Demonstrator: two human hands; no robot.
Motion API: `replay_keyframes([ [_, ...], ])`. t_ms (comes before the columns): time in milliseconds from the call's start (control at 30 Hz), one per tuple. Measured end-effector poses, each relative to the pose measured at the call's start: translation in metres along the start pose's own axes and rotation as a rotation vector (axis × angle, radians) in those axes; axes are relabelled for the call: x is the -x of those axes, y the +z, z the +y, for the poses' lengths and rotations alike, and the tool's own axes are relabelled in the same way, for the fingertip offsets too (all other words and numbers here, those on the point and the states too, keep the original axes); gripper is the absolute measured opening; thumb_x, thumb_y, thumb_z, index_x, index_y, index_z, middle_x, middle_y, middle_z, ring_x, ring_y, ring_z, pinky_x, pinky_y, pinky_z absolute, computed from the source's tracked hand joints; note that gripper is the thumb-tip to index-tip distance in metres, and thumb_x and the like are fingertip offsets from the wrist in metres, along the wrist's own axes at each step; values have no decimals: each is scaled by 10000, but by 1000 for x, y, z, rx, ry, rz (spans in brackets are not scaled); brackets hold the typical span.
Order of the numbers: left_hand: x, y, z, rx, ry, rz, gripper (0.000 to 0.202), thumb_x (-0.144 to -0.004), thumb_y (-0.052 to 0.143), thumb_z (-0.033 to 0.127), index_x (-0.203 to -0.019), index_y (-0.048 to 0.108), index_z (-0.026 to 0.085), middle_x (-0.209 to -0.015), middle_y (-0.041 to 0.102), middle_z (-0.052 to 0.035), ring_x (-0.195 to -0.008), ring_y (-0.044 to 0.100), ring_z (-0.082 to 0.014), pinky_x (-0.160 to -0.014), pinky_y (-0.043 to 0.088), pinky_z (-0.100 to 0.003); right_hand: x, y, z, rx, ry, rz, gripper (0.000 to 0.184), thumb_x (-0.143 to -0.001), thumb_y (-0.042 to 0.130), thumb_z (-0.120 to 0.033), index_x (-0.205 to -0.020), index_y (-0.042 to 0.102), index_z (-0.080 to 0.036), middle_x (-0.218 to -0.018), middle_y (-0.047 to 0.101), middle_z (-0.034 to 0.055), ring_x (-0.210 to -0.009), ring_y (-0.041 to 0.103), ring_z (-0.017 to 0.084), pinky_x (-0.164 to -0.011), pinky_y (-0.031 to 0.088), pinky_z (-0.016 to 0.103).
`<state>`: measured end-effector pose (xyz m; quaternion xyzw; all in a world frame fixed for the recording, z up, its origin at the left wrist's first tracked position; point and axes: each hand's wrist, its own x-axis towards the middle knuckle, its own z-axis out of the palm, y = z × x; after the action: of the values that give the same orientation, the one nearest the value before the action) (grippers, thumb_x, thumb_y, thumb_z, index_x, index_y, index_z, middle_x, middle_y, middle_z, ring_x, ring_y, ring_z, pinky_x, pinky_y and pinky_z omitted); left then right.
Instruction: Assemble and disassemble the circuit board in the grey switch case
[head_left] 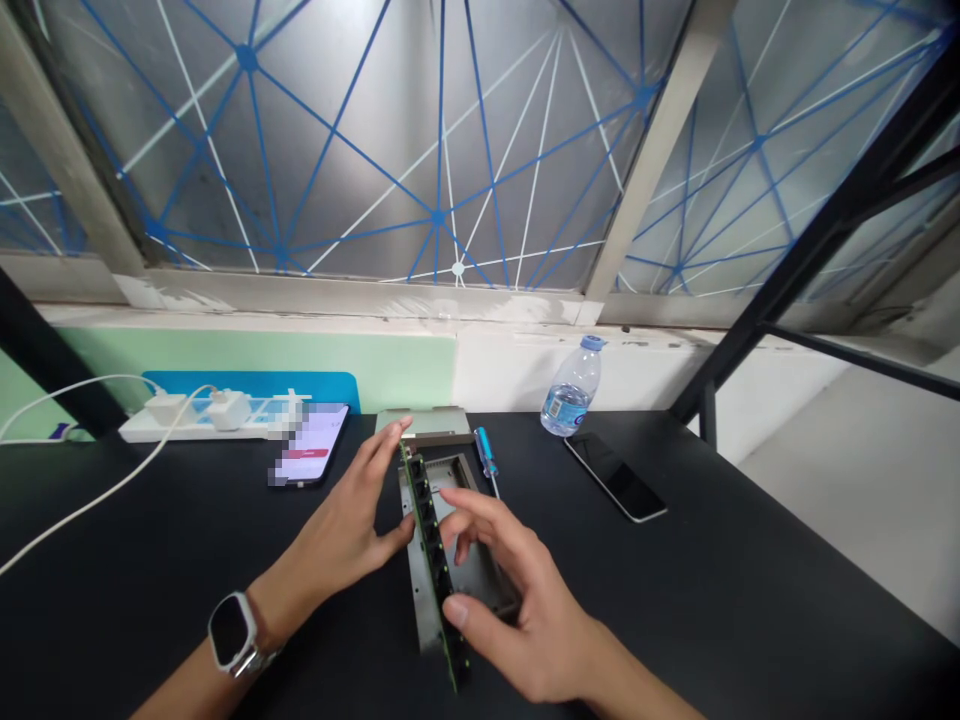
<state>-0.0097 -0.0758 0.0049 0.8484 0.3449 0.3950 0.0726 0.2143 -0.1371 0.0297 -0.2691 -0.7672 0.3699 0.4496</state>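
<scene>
A long green circuit board (433,545) with a row of black ports stands tilted on its edge over a grey metal case (472,570). My left hand (352,515) holds the board's far part, thumb against its left side and fingertips by its top end. Over the case, my right hand (517,600) has its fingers spread and partly curled. Its thumb touches the board's near part, and the index fingertip lies close to the ports. A screwdriver (485,452) with a blue handle rests just beyond the case, its shaft partly behind my right hand.
Behind the case lies a flat grey metal panel (435,423). To the left are a lit phone (319,445) and a white power strip (255,418) with plugs and cables (97,500). A water bottle (574,388) and a dark phone (616,478) are at the right.
</scene>
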Motion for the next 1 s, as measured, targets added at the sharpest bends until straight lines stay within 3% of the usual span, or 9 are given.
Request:
replay_keyframes([
  [133, -1, -1, 3, 64, -60, -41, 1009, -837, 644, 186, -1558, -49, 321, -1611, 196, -118, -1465, 222, -362, -1177, 256, -598, -2, 0, -7, 100, -34, 2, 745, -767, 682, -123, -1421, 396, -335, -1073, 599, 53, -931, 596, 214, -839, 510, 358],
  [233, -2, -5, 7, 105, -61, -71, 945, -852, 608, 159, -1560, 10, 340, -1623, 184, -92, -1471, 227, -343, -1186, 247, -579, -3, 0, -7, 98, 32, 48, 618, -814, 637, -145, -1382, 472, -328, -1104, 611, 72, -940, 613, 226, -825, 524, 364],
  [333, -2, -10, 7, 118, -22, -89, 719, -881, 577, 148, -1513, 290, 337, -1623, 219, -61, -1465, 268, -317, -1183, 263, -562, -5, -6, -4, -96, 151, 129, 471, -898, 569, -229, -1361, 496, -280, -1187, 607, 94, -995, 627, 230, -886, 515, 391],
  [467, -1, -14, 6, 205, 9, -34, 416, -916, 543, 143, -1302, 600, 285, -1454, 530, -52, -1380, 438, -281, -1164, 316, -530, -8, -17, 4, -317, 281, 217, 473, -916, 587, -394, -1348, 489, -228, -996, 656, 74, -879, 647, 212, -811, 523, 367],
  [533, -1, -14, 7, 277, -77, 13, 300, -927, 548, 183, -1186, 682, 251, -1283, 668, -61, -1227, 590, -270, -1080, 433, -460, -10, -20, 8, -353, 292, 224, 465, -914, 583, -447, -1305, 524, -202, -907, 657, 63, -801, 642, 198, -746, 515, 347],
  [600, -2, -13, 10, 310, -241, 69, 174, -923, 579, 257, -980, 738, 212, -1007, 750, -55, -937, 695, -233, -862, 539, -351, -11, -20, 11, -371, 290, 207, 471, -909, 590, -465, -1272, 530, -170, -867, 672, 66, -721, 635, 180, -681, 502, 328],
  [700, -5, -10, 11, 408, -477, 97, 320, -924, 573, 382, -693, 650, 175, -624, 601, 6, -591, 561, -141, -567, 456, -241, -12, -17, 14, -298, 411, 172, 483, -895, 619, -457, -1232, 516, -126, -695, 671, 29, -501, 541, 119, -523, 429, 265],
  [833, -8, -2, 6, 692, -700, -38, 403, -912, 547, 497, -698, 602, 161, -593, 488, 30, -547, 474, -113, -522, 440, -217, -13, -17, 15, -192, 519, 130, 391, -871, 647, -453, -1077, 564, -131, -502, 509, -81, -397, 380, 68, -438, 334, 215],
  [1000, -10, 10, 12, 814, -854, -92, 388, -861, 603, 533, -918, 667, 155, -742, 617, -18, -671, 585, -162, -587, 527, -266, -7, -10, 12, -134, 347, 61, 364, -882, 650, -348, -1183, 527, -185, -658, 506, -63, -563, 495, 89, -572, 434, 238],
])
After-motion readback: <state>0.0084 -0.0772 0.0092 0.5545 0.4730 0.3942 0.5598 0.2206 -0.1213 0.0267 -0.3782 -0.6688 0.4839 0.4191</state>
